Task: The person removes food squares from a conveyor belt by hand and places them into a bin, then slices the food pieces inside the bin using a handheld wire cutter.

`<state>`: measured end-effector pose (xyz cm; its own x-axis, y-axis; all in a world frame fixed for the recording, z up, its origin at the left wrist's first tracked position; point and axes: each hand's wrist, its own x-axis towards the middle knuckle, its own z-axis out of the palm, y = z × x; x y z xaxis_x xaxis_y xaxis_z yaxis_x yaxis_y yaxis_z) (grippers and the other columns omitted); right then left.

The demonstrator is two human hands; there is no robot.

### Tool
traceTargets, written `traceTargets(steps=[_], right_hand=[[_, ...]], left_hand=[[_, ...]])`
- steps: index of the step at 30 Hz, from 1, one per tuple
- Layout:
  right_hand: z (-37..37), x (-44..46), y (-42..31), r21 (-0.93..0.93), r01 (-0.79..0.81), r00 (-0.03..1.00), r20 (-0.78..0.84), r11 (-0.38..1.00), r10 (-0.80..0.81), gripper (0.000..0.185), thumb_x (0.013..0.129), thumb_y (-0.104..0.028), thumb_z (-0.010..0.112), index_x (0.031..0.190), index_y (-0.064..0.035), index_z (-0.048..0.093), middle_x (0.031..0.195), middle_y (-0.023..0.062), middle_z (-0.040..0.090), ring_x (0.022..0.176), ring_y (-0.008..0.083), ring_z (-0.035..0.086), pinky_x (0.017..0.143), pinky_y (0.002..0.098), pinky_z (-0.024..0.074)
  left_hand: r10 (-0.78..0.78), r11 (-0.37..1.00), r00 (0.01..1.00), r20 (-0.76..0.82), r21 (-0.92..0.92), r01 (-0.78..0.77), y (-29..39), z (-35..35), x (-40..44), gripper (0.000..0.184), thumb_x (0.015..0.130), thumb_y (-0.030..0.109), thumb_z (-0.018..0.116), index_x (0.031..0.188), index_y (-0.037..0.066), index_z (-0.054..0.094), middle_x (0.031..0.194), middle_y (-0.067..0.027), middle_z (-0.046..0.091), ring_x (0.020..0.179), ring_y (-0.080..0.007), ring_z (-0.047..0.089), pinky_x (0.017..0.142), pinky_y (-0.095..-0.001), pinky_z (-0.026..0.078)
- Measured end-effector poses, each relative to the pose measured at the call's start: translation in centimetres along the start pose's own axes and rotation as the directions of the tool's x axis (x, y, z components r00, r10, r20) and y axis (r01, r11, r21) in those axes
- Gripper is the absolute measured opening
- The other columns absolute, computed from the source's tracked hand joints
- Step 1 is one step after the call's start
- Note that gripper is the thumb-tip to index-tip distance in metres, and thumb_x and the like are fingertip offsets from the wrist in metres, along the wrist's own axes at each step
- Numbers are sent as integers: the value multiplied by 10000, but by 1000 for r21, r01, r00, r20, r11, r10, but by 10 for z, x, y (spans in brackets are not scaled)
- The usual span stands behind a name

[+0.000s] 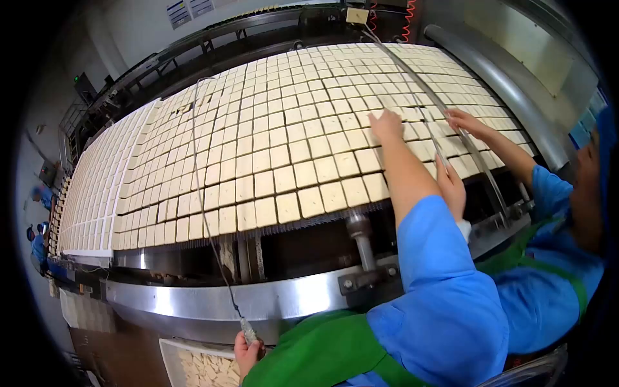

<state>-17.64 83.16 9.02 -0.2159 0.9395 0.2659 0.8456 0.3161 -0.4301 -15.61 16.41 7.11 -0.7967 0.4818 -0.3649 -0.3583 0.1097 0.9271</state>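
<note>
Pale squares: far too many for a sure count, in close-set rows over the conveyor (225,302) from its near edge to its far edge; a small patch of broken pieces (187,108) lies toward the far left.
Left hand (247,356): one, low beyond the near edge, fingers wrapped around a taped handle (247,330).
Thin rod (198,187): one, running up from that handle, across the near edge and over the squares to a bent tip near the far edge.
Right hand (389,126): one, arm stretched forward across the near edge, palm downward and fingers bent over the squares, right of the middle; whether they grip a square, I cannot tell.
Wearer's two hands: well apart.
Co-worker's hands (469,122): two, just right of that right arm, one farther over the conveyor, the other nearer its near edge; both are at slender rods, though the exact grips are unclear.
Metal bar (412,76): one, slanting from the far edge to the near right corner.
Roller (503,90): one, along the right end.
Bin of broken pieces (169,364): one, below the near edge, beside the left hand.
</note>
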Motion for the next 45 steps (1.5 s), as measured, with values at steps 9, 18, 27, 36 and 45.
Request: traceTargets(steps=[9,18,27,36,45], right_hand=[[79,-4,-97,-44,240,958,170,970,-229,705,849,-517,487,1363,-51,369,1452,164,284,1357,316,227,1089,474,203],[103,-58,-167,-154,461,859,327,874,-395,712,862,-518,463,1388,-59,320,1469,178,234,1368,330,195,1082,505,199],[92,-149,-239,64,698,656,344,714,-672,711,865,-498,475,1386,-45,305,1454,200,247,1359,354,198,1081,513,194],[92,-205,-262,99,812,497,397,575,-771,677,869,-520,466,1397,-121,319,1467,160,240,1368,306,201,1098,475,181],[90,-209,-262,108,791,534,358,602,-766,665,853,-533,474,1377,-139,364,1462,133,265,1362,283,222,1100,467,182]], left_hand=[[389,830,912,-131,480,-285,106,-72,194,586,816,-20,497,1382,73,373,842,-14,559,621,-77,488,556,-209,422],[467,552,880,-84,805,-216,193,-114,358,516,835,119,513,1344,103,426,890,-146,642,746,-224,616,692,-313,475],[533,414,846,12,868,-273,178,-127,386,500,835,134,522,1325,75,438,1093,-186,616,920,-318,615,792,-359,471],[344,663,938,-31,715,-220,181,-146,403,508,821,150,511,1319,71,449,1070,-222,611,884,-299,617,787,-346,466],[476,394,874,-94,912,-116,208,-166,396,491,832,174,475,1323,161,453,1067,-196,612,952,-355,587,828,-422,459]])
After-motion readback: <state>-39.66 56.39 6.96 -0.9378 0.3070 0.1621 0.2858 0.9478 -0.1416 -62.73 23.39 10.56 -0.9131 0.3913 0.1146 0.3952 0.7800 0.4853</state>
